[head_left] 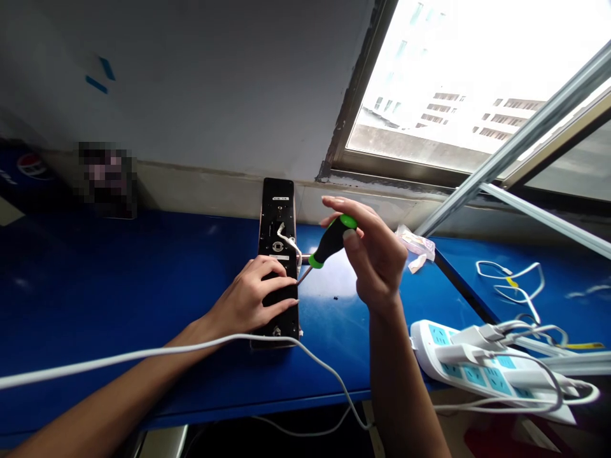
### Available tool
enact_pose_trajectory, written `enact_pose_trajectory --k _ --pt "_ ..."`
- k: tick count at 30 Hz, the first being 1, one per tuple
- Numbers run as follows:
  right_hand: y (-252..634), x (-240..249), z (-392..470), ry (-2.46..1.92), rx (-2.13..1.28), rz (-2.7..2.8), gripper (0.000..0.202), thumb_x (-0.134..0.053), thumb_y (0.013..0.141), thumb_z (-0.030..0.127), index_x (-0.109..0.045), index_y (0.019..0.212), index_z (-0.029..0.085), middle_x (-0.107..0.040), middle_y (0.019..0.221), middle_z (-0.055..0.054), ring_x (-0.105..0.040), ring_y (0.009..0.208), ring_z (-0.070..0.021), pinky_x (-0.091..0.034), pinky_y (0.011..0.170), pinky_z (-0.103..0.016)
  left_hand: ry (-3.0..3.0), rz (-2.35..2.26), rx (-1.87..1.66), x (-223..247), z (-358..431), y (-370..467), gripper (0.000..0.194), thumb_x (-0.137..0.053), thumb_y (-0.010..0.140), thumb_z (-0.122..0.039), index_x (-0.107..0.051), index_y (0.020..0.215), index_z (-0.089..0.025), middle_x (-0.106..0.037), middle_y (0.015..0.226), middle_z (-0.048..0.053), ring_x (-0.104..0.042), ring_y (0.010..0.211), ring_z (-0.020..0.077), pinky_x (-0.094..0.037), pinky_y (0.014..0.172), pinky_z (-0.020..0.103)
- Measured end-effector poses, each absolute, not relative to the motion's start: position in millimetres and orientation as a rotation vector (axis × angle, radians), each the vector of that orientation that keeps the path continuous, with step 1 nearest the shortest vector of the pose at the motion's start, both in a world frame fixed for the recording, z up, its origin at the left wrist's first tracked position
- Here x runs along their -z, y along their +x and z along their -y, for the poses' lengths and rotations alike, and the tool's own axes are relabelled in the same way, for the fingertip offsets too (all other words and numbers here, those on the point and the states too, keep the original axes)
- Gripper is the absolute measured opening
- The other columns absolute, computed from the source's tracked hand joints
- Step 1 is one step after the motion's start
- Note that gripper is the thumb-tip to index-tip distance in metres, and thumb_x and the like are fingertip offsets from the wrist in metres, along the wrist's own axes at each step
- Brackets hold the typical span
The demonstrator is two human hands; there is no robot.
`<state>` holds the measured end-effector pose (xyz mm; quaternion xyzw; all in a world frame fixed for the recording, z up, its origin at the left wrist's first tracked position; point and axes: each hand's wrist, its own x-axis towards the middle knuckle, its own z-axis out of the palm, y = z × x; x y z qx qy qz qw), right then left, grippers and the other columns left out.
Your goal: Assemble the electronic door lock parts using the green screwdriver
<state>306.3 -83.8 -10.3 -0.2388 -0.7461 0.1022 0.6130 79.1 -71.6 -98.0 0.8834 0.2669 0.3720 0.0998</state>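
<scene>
A long black device panel, perhaps a door lock body, lies on the blue table with screws, a round fitting and a short white cable on its upper face. My left hand rests on its lower half, fingers stretched across it and holding it down. In my right hand is a screwdriver with a black and green handle, gripped near its end. Its shaft slants down to the left, and the tip meets the panel's right edge beside my left fingertips. Any screw under the tip is too small to make out.
A white power strip with several plugs sits at the right edge of the blue table. A white cable runs across the front, over my left forearm. Small plastic packets and a coiled cable lie near the metal frame.
</scene>
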Motion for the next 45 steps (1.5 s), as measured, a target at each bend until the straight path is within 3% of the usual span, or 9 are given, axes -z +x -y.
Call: enact_pose_trajectory --k 7,12,18,24,29,35,40,42,45 --pt "307.5 8.0 84.1 -0.553 -0.165 1.696 0.033 -0.082 0.087 0.030 -0.077 0.120 0.033 -0.071 0.097 -0.002 -0.070 0.083 -0.0188 -0.063 0.068 -0.036 2.605 -0.804 -1.080 96.5 72.0 79.5 0.026 -0.081 0.091 -0.030 -0.079 0.114 -0.019 -0.071 0.110 0.010 -0.063 0.112 0.0288 -0.057 0.095 0.047" --pt "305.1 5.8 88.8 -0.528 -0.404 1.738 0.038 -0.051 0.106 0.024 -0.069 0.138 0.034 -0.073 0.128 -0.006 -0.073 0.110 -0.0251 -0.066 0.085 -0.046 2.604 -0.795 -1.080 97.2 71.3 79.1 0.027 -0.081 0.090 -0.029 -0.078 0.114 -0.017 -0.071 0.110 0.011 -0.062 0.112 0.0291 -0.057 0.096 0.048" --pt "305.1 4.1 86.1 -0.545 -0.169 1.721 0.035 -0.084 0.086 0.028 -0.078 0.121 0.035 -0.070 0.094 -0.002 -0.069 0.086 -0.0202 -0.064 0.070 -0.038 2.579 -0.809 -1.069 96.6 71.4 78.9 0.026 -0.081 0.090 -0.029 -0.079 0.114 -0.021 -0.072 0.110 0.010 -0.063 0.113 0.0290 -0.056 0.098 0.048" --pt "302.4 2.6 88.0 -0.508 -0.409 1.770 0.041 -0.055 0.104 0.019 -0.067 0.141 0.035 -0.072 0.130 -0.006 -0.073 0.111 -0.0243 -0.066 0.083 -0.043 2.584 -0.810 -1.072 96.8 71.8 79.0 0.025 -0.082 0.089 -0.029 -0.079 0.113 -0.021 -0.071 0.111 0.009 -0.063 0.113 0.0288 -0.056 0.098 0.047" --pt "304.8 5.8 83.7 -0.546 -0.189 1.724 0.040 -0.086 0.084 0.037 -0.078 0.123 0.038 -0.068 0.092 -0.001 -0.066 0.082 -0.0192 -0.063 0.067 -0.038 2.588 -0.808 -1.063 96.9 71.4 78.8 0.025 -0.081 0.090 -0.029 -0.078 0.114 -0.020 -0.071 0.111 0.010 -0.062 0.114 0.0291 -0.056 0.097 0.048" --pt "299.7 4.0 88.5 -0.523 -0.431 1.742 0.038 -0.053 0.106 0.025 -0.069 0.138 0.035 -0.073 0.130 -0.005 -0.074 0.108 -0.0232 -0.067 0.082 -0.043 2.593 -0.802 -1.071 97.3 70.9 79.1 0.025 -0.082 0.090 -0.029 -0.078 0.112 -0.019 -0.071 0.110 0.010 -0.062 0.113 0.0289 -0.055 0.098 0.048" --pt "302.4 2.9 85.8 -0.553 -0.170 1.709 0.035 -0.086 0.084 0.037 -0.079 0.119 0.038 -0.069 0.090 -0.001 -0.067 0.082 -0.0193 -0.063 0.069 -0.038 2.574 -0.817 -1.062 97.9 70.7 78.8 0.026 -0.081 0.090 -0.030 -0.079 0.114 -0.022 -0.071 0.112 0.009 -0.063 0.114 0.0288 -0.056 0.098 0.048" --pt "302.7 2.5 86.4 -0.575 -0.158 1.718 0.030 -0.076 0.093 0.044 -0.078 0.122 0.037 -0.068 0.094 -0.002 -0.066 0.086 -0.0196 -0.063 0.071 -0.038 2.573 -0.813 -1.066 97.7 70.7 78.6 0.026 -0.081 0.090 -0.030 -0.079 0.114 -0.022 -0.071 0.111 0.009 -0.063 0.114 0.0289 -0.056 0.098 0.047" --pt "301.0 2.2 88.6 -0.569 -0.337 1.756 0.036 -0.051 0.107 0.031 -0.070 0.138 0.036 -0.072 0.125 -0.005 -0.072 0.107 -0.0226 -0.065 0.084 -0.043 2.585 -0.806 -1.070 97.6 70.8 78.5 0.025 -0.082 0.089 -0.029 -0.078 0.113 -0.021 -0.071 0.110 0.010 -0.063 0.114 0.0291 -0.056 0.098 0.047"
